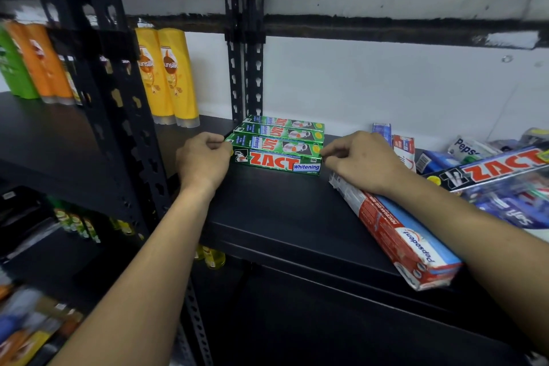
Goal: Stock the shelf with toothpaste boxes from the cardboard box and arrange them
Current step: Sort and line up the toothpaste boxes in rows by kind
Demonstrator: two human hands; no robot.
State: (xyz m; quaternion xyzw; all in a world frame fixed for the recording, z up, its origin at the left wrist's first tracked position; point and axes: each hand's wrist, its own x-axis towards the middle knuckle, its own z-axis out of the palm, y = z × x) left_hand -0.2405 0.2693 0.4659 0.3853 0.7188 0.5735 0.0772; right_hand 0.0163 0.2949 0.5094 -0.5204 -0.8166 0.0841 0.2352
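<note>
Three green Zact toothpaste boxes (pixel 276 154) lie side by side on the black shelf (pixel 282 217), near the upright post. My left hand (pixel 203 157) pinches the left end of the front box. At its right end, my right hand (pixel 361 157) grips with curled fingers. A wrapped pack of Pepsodent boxes (pixel 407 241) lies diagonally under my right forearm. No cardboard box is in view.
A loose heap of Pepsodent and Zact packs (pixel 487 169) fills the shelf's right side. Yellow Sunsilk bottles (pixel 167 77) stand on the neighbouring shelf to the left, with orange and green bottles (pixel 29 59) beyond. A perforated black post (pixel 246 68) rises behind the green boxes.
</note>
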